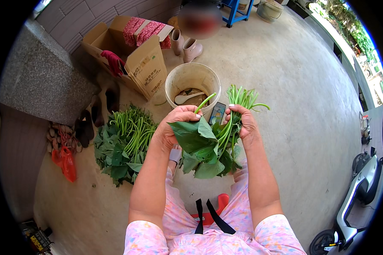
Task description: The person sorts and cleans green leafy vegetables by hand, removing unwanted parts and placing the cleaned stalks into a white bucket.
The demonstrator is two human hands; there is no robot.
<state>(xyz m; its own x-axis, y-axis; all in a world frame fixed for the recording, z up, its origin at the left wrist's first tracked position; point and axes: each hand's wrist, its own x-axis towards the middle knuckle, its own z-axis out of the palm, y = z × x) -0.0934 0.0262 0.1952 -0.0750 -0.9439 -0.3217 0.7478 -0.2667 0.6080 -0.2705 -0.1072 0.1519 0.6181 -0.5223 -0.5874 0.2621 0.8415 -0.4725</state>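
My right hand [243, 121] is closed around a bunch of leafy green stems [227, 135], cut ends upward and broad leaves hanging below. Between the thumb and fingers of my left hand [175, 122] is a single leaf stem [206, 103], its large dark green leaf [191, 135] hanging against the bunch. Both hands are raised over the floor between my knees and a white plastic bucket [193, 68]. To the left of my left forearm, a big heap of similar leafy stems [131, 137] lies on the concrete.
A ladle [188, 98] lies inside the bucket, and a phone [217, 113] is beside it. An open cardboard box [146, 70] holding cloth stands behind, near pink boots [191, 51]. Dark shoes [84, 127] and a red plastic bag [64, 162] are left; a scooter [354, 200] is right.
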